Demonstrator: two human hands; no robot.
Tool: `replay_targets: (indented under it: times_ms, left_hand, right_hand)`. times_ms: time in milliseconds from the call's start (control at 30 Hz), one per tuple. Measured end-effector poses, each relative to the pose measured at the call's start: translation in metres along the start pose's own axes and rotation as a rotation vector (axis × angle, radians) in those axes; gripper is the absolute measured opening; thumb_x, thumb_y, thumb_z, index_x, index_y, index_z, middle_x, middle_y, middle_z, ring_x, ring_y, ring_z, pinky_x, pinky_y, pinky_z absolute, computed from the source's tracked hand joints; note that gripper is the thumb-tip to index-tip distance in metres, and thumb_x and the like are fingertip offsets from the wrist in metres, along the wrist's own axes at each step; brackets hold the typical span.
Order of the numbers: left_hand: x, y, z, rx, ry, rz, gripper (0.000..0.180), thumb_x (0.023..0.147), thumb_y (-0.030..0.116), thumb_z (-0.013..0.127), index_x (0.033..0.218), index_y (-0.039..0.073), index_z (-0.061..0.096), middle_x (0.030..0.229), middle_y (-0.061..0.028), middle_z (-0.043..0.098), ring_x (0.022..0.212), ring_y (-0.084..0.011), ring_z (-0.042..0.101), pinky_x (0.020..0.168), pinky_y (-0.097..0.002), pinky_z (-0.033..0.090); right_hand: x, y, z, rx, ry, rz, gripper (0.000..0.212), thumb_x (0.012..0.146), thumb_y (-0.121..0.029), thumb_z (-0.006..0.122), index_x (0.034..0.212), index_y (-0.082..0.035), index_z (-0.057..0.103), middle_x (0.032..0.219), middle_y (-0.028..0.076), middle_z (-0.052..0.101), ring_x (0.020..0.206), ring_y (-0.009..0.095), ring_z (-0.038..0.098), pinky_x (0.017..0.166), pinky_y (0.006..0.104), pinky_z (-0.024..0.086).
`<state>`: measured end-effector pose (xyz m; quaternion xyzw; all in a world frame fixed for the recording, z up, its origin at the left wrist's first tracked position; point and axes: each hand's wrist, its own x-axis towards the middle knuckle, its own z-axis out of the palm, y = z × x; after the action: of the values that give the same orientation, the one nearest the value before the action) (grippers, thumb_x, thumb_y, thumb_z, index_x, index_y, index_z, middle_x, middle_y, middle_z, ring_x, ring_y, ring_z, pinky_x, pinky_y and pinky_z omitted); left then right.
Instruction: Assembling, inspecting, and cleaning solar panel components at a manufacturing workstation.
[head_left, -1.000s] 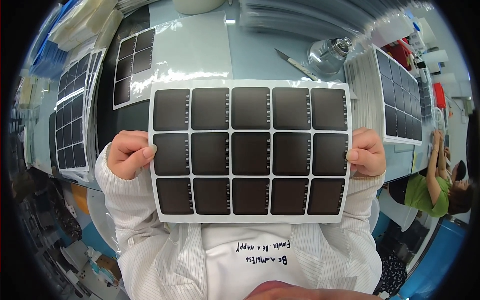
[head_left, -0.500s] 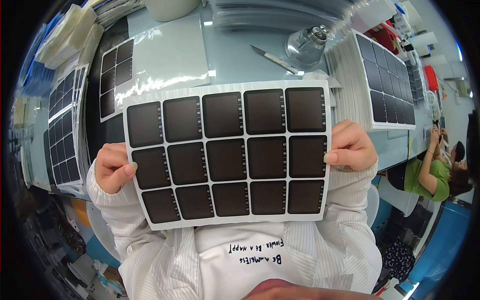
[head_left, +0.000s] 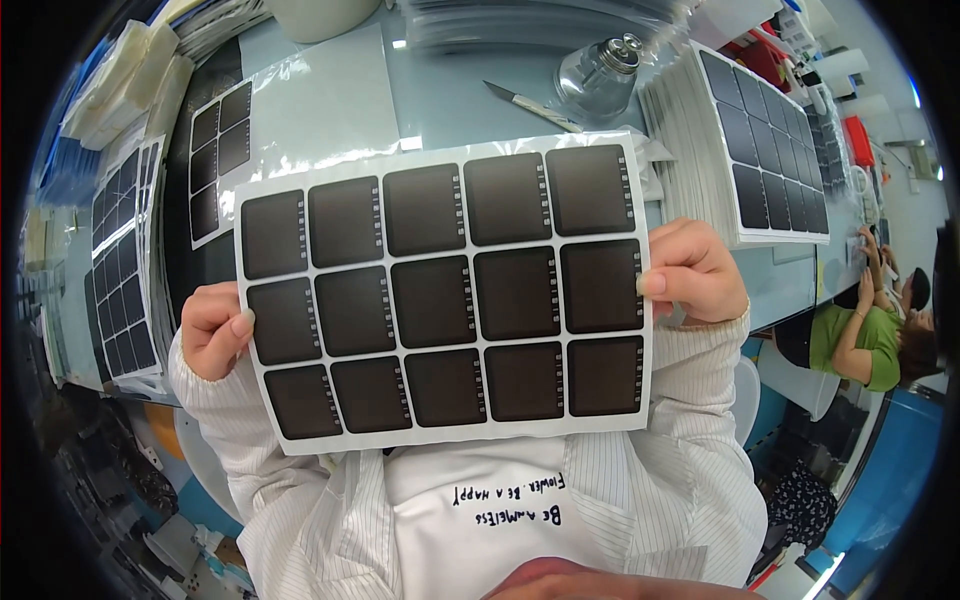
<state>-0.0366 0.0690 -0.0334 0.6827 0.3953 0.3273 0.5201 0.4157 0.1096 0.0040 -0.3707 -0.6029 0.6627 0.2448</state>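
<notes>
I hold a white sheet point(head_left: 440, 290) carrying rows of dark square panels up in front of my chest, tilted slightly with its right side higher. My left hand point(head_left: 212, 330) pinches the sheet's left edge with the thumb on top. My right hand point(head_left: 692, 274) grips the right edge the same way. The sheet hides the near edge of the pale blue table point(head_left: 450, 100) behind it.
A stack of similar panel sheets point(head_left: 760, 150) lies at the right, more sheets point(head_left: 125, 260) at the left, and one under a clear film point(head_left: 215, 160). A glass dispenser point(head_left: 600, 70) and a knife point(head_left: 535, 105) lie behind. A person in green point(head_left: 860, 340) sits at the right.
The sheet has tilted, its left side dropping and right side rising, and it sits lower and closer in view. Both hands keep their grip on its edges.
</notes>
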Motion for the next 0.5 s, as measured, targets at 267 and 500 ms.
replay_targets:
  times_ms: [267,500]
  left_hand:
    - [-0.002,-0.004,0.000,0.014,0.072,-0.049,0.034,0.086,0.014,0.049,0.055,0.001,0.046,0.058,-0.0066,0.051,0.050,-0.0123,0.043,0.049,-0.0256,0.032]
    - [-0.006,-0.020,0.000,-0.105,0.136,-0.139,0.036,0.091,0.017,0.047,0.059,0.002,0.046,0.061,-0.0024,0.045,0.052,-0.0082,0.037,0.050,-0.0230,0.028]
  right_hand:
    - [0.001,0.008,0.003,0.128,0.144,0.034,0.025,0.077,-0.014,0.056,0.060,0.004,0.058,0.055,0.007,0.052,0.041,0.009,0.040,0.038,0.0239,0.028]
    - [0.003,0.010,0.007,0.224,0.252,0.108,0.023,0.079,-0.015,0.055,0.064,0.002,0.060,0.057,0.004,0.053,0.041,0.007,0.039,0.038,0.0206,0.027]
